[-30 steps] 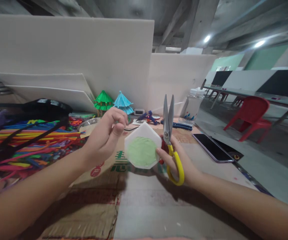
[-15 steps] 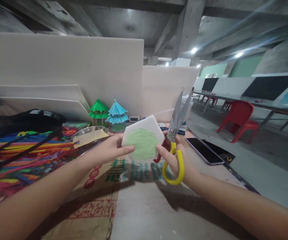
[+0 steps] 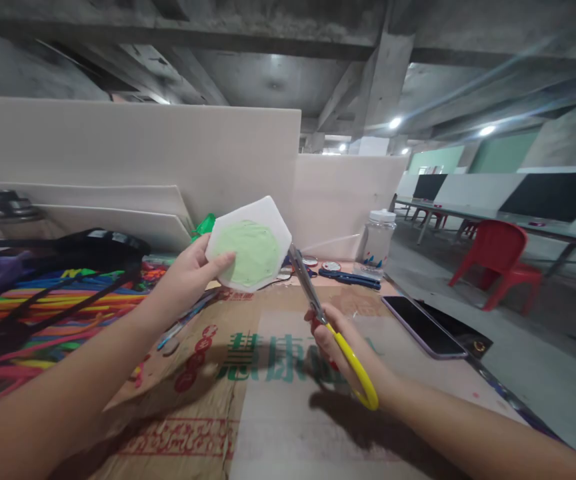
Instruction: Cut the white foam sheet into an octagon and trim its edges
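Observation:
My left hand (image 3: 202, 268) pinches the left edge of a white hexagonal board (image 3: 272, 223), thumb in front and fingers behind. A rough layer of light green clay or paste (image 3: 249, 252) covers the middle of its face. In my right hand (image 3: 341, 343) are large scissors (image 3: 313, 293) with a yellow handle loop and a red part by the fingers. Their blades look nearly together and point up and left, the tips close to the board's right edge; I cannot tell if they touch it. The board hides most of a green paper-roofed model (image 3: 203, 227).
Bundles of coloured pipe cleaners (image 3: 58, 307) and a black bag (image 3: 93, 250) lie at the left. A phone (image 3: 423, 327), a lidded clear jar (image 3: 379, 240) and a blue cutter (image 3: 351, 277) are at the right. White panels (image 3: 168, 140) stand behind; printed cardboard (image 3: 183, 427) covers the table.
The board has moved left and up in my left hand, and my right hand has left it. The scissors have swung from upright with blades apart to tilted left with blades nearly together.

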A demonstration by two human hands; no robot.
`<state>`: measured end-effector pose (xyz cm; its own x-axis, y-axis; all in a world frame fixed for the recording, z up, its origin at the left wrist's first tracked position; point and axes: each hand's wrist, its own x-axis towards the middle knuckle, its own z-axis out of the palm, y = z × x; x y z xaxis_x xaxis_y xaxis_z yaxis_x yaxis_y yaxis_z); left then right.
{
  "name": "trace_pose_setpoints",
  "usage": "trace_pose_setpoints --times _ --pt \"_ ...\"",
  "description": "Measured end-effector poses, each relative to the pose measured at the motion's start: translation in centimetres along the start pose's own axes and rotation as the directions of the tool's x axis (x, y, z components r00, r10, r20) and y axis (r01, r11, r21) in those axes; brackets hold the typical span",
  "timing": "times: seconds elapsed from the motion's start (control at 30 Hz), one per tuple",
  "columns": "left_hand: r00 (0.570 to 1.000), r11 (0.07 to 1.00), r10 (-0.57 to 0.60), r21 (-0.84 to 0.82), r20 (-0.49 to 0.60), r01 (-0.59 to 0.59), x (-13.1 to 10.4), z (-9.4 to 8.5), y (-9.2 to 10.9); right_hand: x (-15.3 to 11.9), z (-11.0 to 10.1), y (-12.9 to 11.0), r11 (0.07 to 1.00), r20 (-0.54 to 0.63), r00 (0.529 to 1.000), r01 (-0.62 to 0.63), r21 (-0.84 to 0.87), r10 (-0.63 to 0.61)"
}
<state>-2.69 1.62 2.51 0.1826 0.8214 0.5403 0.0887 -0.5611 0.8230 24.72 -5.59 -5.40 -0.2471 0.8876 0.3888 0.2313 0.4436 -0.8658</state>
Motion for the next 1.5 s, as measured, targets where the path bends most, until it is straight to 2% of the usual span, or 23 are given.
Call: trace_pose_setpoints --times 0.3,0.6,1.13,1.5 --pt "0.999 1.0 -0.027 0.003 0.032 0.027 -0.42 0.22 0.34 0.1 0.4 -0.63 0.995 0.009 0.997 -0.075 0.066 0.074" --pt "0.999 0.999 -0.049 0.007 0.006 0.049 -0.43 0.31 0.57 -0.34 0.16 -0.65 0.982 0.011 0.984 -0.179 0.066 0.179" --pt "0.998 0.996 -0.059 -0.065 0.003 0.059 -0.5 0.45 0.04 0.0 0.27 -0.37 0.991 -0.006 0.992 -0.13 0.032 0.13" --pt "0.997 0.995 -0.078 -0.063 0.007 0.078 -0.49 0.76 0.24 0.07 0.32 0.06 0.986 0.02 0.988 -0.153 0.063 0.152"
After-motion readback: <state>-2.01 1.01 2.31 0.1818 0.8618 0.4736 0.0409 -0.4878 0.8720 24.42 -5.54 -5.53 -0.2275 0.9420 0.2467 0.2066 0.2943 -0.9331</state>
